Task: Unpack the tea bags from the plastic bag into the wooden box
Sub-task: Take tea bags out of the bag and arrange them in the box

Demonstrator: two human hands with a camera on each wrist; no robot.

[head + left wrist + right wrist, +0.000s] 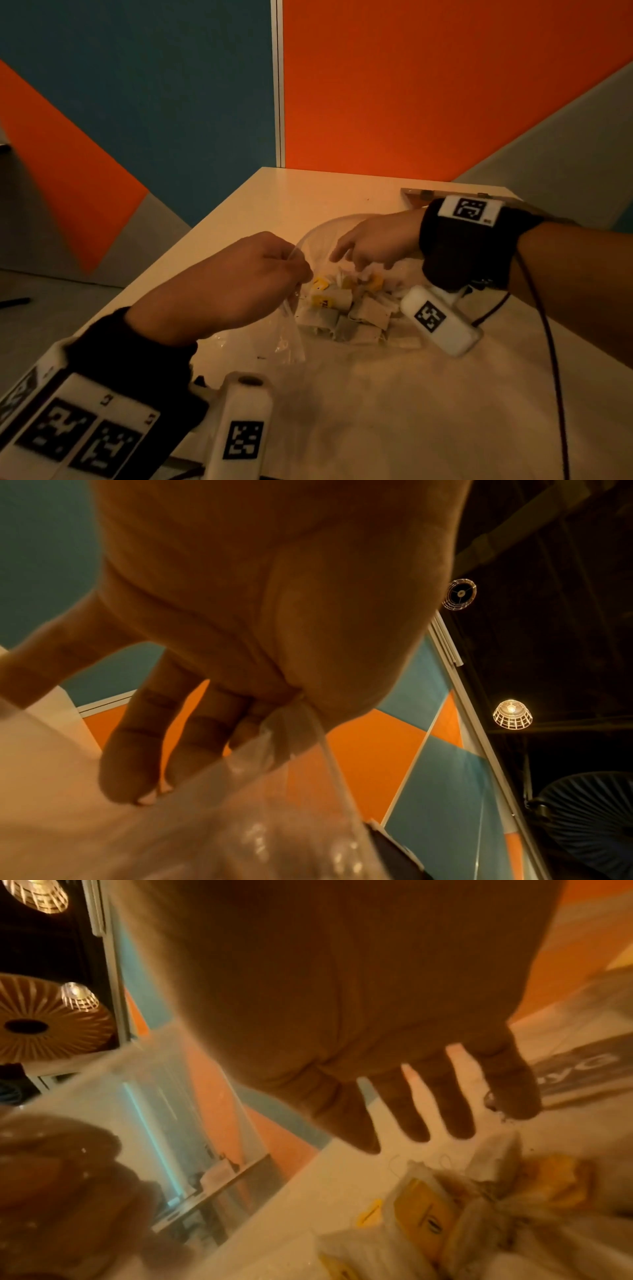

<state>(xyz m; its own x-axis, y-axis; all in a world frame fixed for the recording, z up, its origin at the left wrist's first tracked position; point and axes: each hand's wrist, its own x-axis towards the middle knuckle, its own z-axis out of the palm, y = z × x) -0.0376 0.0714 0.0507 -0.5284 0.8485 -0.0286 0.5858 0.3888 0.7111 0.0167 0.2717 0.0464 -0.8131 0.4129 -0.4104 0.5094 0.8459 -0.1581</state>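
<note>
A pale table (308, 192) is seen set against wall panels of orange (428, 85) and teal (154, 85). Overhead, wire-caged lamps (512, 714) are lit under a dark ceiling. A dark pen-like object (15, 302), too dim to identify, is seen at far left.

Your right wrist wears a black band (469, 246) topped by a white tag (470, 209) printed with a black square code. Below that band hangs a white coded block (440, 320), trailing a dark cable (548, 329). Your left forearm has a dark sleeve (137, 363) and white coded plates (80, 431).
</note>
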